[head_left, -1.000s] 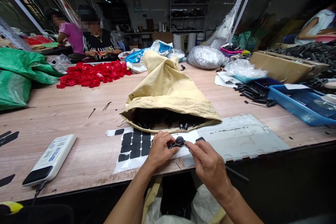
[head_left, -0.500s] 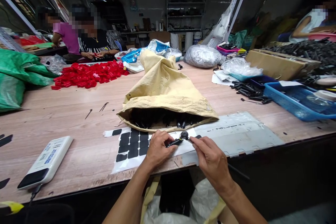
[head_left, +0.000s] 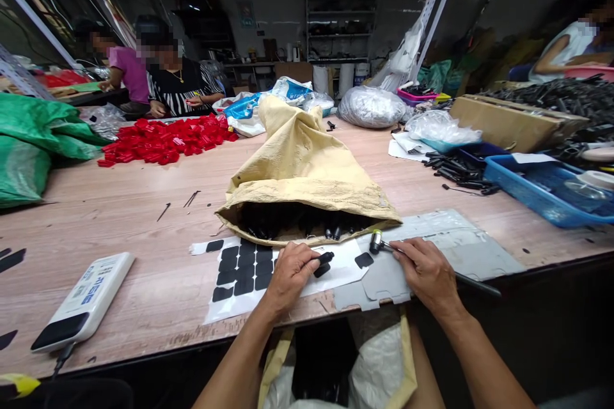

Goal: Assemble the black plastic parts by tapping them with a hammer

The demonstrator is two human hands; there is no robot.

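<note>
My left hand (head_left: 290,276) is closed on a small black cylindrical part (head_left: 326,258), whose end sticks out past the fingertips over a white sheet. My right hand (head_left: 430,273) grips the thin shaft of a small hammer (head_left: 376,243) with a yellow-green face; its dark handle runs out behind the hand. The hammer head is apart from the black part. Rows of black rounded-square stickers (head_left: 246,268) lie on the sheet (head_left: 222,312) beside my left hand. Just beyond both hands, a yellow sack (head_left: 307,160) lies with its mouth towards me and black parts inside.
A white boxy device (head_left: 91,294) with a cable lies left. Red pieces (head_left: 167,138) are heaped behind it, near a green sack (head_left: 33,140). A blue tray (head_left: 537,195), black parts and cardboard (head_left: 508,121) fill the right. An open sack (head_left: 378,364) is below the table edge. Several people sit beyond.
My right hand has moved right with the hammer, whose head has come away from the black part. My left hand keeps the part at nearly the same spot.
</note>
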